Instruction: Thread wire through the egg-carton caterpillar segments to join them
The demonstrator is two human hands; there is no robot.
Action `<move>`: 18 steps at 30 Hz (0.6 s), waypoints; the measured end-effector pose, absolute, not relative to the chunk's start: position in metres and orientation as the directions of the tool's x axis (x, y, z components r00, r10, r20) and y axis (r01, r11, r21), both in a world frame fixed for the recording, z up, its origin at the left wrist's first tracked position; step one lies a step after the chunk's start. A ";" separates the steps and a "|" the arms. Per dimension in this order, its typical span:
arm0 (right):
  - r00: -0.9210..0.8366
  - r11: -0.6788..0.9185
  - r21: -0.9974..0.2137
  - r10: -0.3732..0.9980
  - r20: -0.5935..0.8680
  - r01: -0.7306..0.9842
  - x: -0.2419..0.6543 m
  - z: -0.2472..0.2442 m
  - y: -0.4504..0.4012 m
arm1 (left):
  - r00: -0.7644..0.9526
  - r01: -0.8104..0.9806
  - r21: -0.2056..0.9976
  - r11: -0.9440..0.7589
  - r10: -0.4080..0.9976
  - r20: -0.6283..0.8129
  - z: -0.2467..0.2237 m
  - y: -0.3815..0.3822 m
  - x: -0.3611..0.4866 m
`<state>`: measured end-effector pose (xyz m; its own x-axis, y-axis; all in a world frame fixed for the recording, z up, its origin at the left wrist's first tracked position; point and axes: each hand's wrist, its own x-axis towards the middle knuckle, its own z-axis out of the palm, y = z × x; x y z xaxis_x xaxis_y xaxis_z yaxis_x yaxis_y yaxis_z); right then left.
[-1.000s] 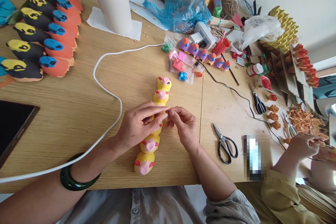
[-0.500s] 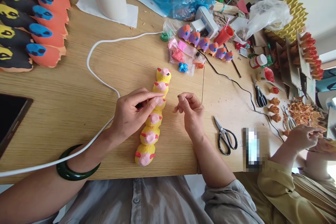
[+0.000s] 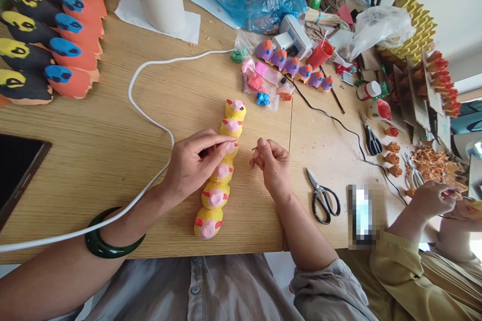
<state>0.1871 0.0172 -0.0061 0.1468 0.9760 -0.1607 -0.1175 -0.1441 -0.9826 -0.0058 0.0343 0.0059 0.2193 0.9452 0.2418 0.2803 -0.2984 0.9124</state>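
A row of yellow bumps with pink and red clay parts (image 3: 216,197) lies lengthwise on the wooden table in front of me. The farthest bump has a small black mark. My left hand (image 3: 198,158) reaches over the row's middle from the left, thumb and fingertips closed together at one pink part; whatever they may pinch is hidden. To the right of the row, my right hand (image 3: 273,163) is raised with thumb and forefinger pinched on a tiny dark piece (image 3: 255,148).
Black-handled scissors (image 3: 322,195) and a phone lie at right, near a co-worker's hands (image 3: 437,198). Clay packets (image 3: 256,80) and a purple-orange row (image 3: 291,65) lie beyond. A white cable (image 3: 131,85) crosses at left, near a tablet (image 3: 20,170).
The dark piece at my right fingertips now sticks out more to the left, and that hand's fingers are curled tighter. My left hand has barely moved. The view has shifted slightly.
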 end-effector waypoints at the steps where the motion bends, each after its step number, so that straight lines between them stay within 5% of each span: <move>1: 0.136 -0.151 -0.980 0.976 -0.168 -0.129 0.186 -0.006 0.017 | 0.222 0.272 0.916 -0.295 0.946 0.238 0.005 0.034 -0.005; 7: 0.108 -0.184 -0.960 0.972 -0.210 -0.213 0.180 -0.007 0.013 | 0.245 0.236 0.919 -0.317 0.934 0.259 0.002 0.033 -0.003; 18: 0.004 -0.193 -0.974 0.981 -0.195 -0.119 0.172 0.003 0.007 | 0.272 0.155 0.919 -0.363 0.910 0.314 -0.001 0.028 0.002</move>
<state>0.1724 0.0070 0.0030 0.0044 0.9809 -0.1947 -0.1189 -0.1928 -0.9740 0.0019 0.0282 -0.0006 0.2719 0.9098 0.3137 0.1551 -0.3631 0.9187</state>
